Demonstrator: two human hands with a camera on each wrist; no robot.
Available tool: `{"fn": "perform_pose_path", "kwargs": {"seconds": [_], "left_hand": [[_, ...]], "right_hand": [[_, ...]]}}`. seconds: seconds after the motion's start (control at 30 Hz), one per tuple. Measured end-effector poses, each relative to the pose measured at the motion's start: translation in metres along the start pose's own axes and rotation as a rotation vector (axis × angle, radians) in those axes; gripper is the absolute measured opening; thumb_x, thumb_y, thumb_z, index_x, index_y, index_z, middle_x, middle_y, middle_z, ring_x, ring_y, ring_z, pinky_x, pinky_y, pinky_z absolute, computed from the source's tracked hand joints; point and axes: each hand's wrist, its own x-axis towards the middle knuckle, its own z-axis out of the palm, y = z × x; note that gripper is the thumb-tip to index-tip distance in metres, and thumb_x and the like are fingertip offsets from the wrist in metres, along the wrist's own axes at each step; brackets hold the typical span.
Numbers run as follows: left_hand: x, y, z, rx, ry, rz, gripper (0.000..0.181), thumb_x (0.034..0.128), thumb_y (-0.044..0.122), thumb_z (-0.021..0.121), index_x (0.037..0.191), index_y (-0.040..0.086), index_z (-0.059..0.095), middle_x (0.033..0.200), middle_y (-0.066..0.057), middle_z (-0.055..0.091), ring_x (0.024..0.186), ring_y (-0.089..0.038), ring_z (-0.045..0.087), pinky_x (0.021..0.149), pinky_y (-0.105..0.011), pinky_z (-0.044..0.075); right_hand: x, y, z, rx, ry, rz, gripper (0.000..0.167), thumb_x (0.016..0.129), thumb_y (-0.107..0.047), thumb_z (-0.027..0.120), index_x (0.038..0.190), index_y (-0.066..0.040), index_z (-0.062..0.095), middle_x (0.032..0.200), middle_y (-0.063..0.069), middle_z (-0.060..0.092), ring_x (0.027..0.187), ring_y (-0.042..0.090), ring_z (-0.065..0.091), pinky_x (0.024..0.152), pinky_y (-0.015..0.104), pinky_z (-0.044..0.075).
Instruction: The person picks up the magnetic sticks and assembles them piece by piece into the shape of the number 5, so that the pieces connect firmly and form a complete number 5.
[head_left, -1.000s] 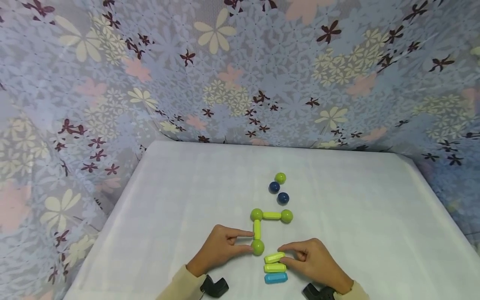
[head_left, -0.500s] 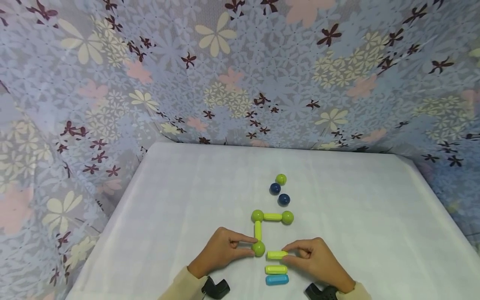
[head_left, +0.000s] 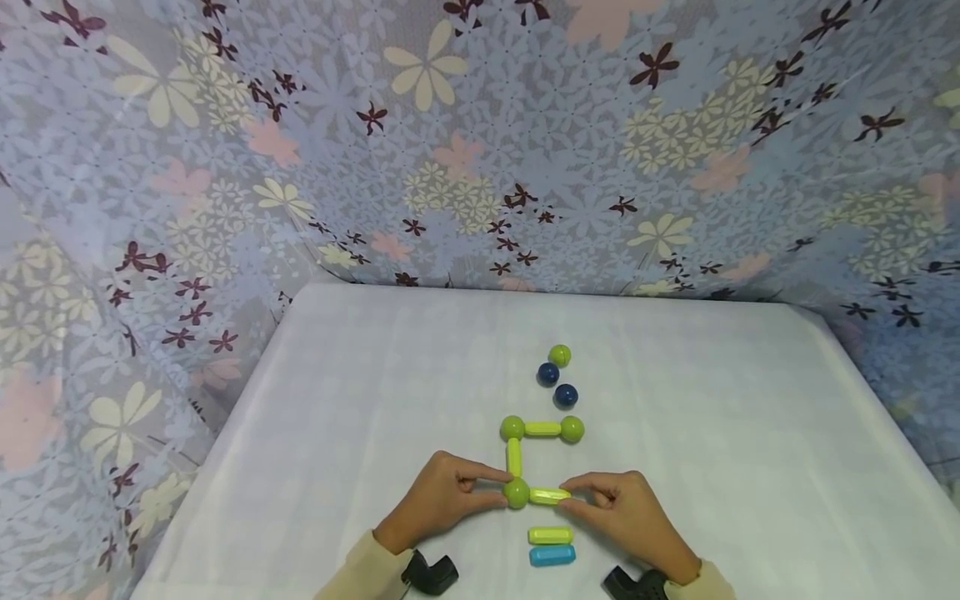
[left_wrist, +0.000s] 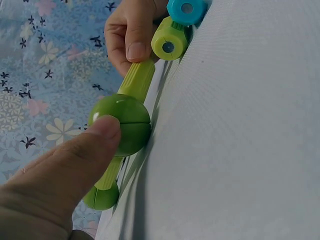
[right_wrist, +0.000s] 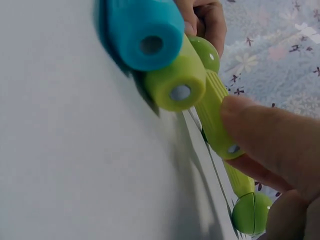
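Note:
My left hand (head_left: 446, 498) pinches a green ball (head_left: 517, 492) at the near corner of a frame of magnetic sticks and balls. Between thumb and finger of my right hand (head_left: 630, 517) is a yellow-green stick (head_left: 546, 496), its left end against that ball; the left wrist view also shows this stick (left_wrist: 138, 81) meeting the ball. From the ball an upright yellow-green stick (head_left: 513, 457) runs to a far corner ball (head_left: 512, 428). Another stick (head_left: 542, 428) joins that one to a third green ball (head_left: 572, 429). A metal disc shows in the held stick's free end (right_wrist: 233, 149).
A loose yellow-green stick (head_left: 550, 535) and a blue stick (head_left: 552, 555) lie side by side nearer me. Beyond the frame are two dark blue balls (head_left: 566, 396) and a green ball (head_left: 559, 355). Everything lies on a white-covered table (head_left: 375, 367), with floral cloth (head_left: 480, 167) behind.
My right hand has lifted the stick off the loose pile, straightened it and moved it away from me until its end met the near ball. My left fingers shifted from the upright stick onto that ball.

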Motion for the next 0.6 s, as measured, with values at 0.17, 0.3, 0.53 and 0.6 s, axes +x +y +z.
{"fn": "perform_pose_path", "kwargs": {"seconds": [0.17, 0.3, 0.53, 0.6], "left_hand": [[0.0, -0.002, 0.002, 0.013, 0.008, 0.0, 0.032, 0.0834, 0.041, 0.084, 0.114, 0.033, 0.079, 0.05, 0.018, 0.03, 0.046, 0.003, 0.024, 0.045, -0.018, 0.026], [0.002, -0.003, 0.005, 0.059, 0.014, 0.032, 0.04, 0.0813, 0.042, 0.086, 0.118, 0.03, 0.078, 0.051, 0.019, 0.029, 0.047, 0.005, 0.022, 0.046, -0.017, 0.024], [0.005, 0.002, 0.004, 0.084, 0.017, 0.036, 0.039, 0.0827, 0.039, 0.086, 0.118, 0.024, 0.079, 0.052, 0.019, 0.03, 0.048, 0.004, 0.024, 0.046, -0.017, 0.024], [0.005, 0.003, 0.003, 0.091, 0.016, 0.027, 0.039, 0.083, 0.039, 0.085, 0.118, 0.025, 0.079, 0.051, 0.019, 0.031, 0.048, 0.003, 0.024, 0.047, -0.017, 0.023]], "right_hand": [[0.0, -0.001, 0.005, -0.035, 0.023, -0.006, 0.02, 0.086, -0.04, 0.082, 0.098, -0.024, 0.081, 0.05, -0.016, 0.036, 0.045, -0.002, 0.03, 0.047, 0.019, 0.03], [0.0, 0.0, 0.008, -0.08, 0.052, 0.001, 0.018, 0.086, -0.038, 0.083, 0.099, -0.024, 0.081, 0.049, -0.018, 0.034, 0.046, -0.003, 0.029, 0.046, 0.018, 0.029], [0.003, -0.006, 0.01, -0.139, 0.088, 0.039, 0.017, 0.086, -0.032, 0.084, 0.101, -0.025, 0.081, 0.05, -0.018, 0.033, 0.047, -0.001, 0.029, 0.048, 0.019, 0.029], [0.003, -0.008, 0.011, -0.136, 0.089, 0.051, 0.018, 0.085, -0.032, 0.084, 0.102, -0.025, 0.081, 0.05, -0.017, 0.033, 0.048, -0.001, 0.029, 0.049, 0.019, 0.028]]}}
